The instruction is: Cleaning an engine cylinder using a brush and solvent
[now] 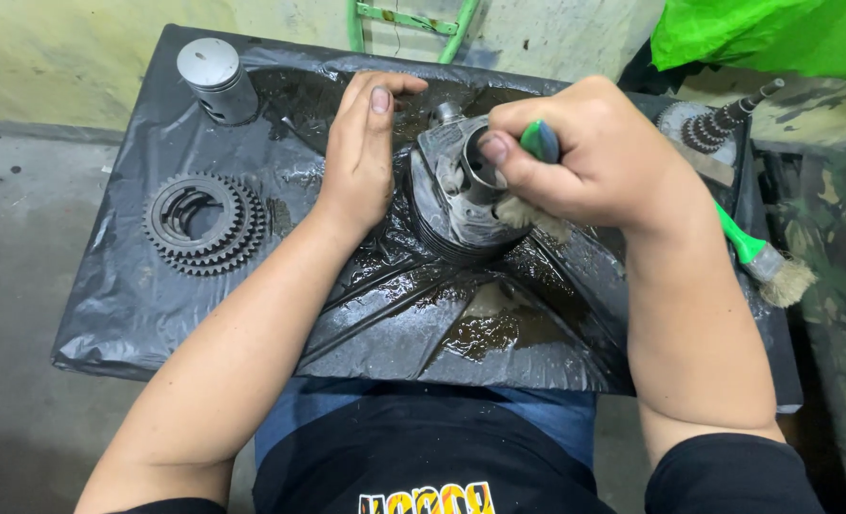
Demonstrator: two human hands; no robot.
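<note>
Metal cylinder (461,195) steadied by flat, released left hand (361,152); right hand (585,157) clenched around green brush (539,143); bristles touching cylinder.

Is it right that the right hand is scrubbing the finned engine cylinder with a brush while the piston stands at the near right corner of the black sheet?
Not quite. The head view shows the right hand brushing the finned engine cylinder, but the piston stands at the far left corner of the black sheet, not the near right.
</note>
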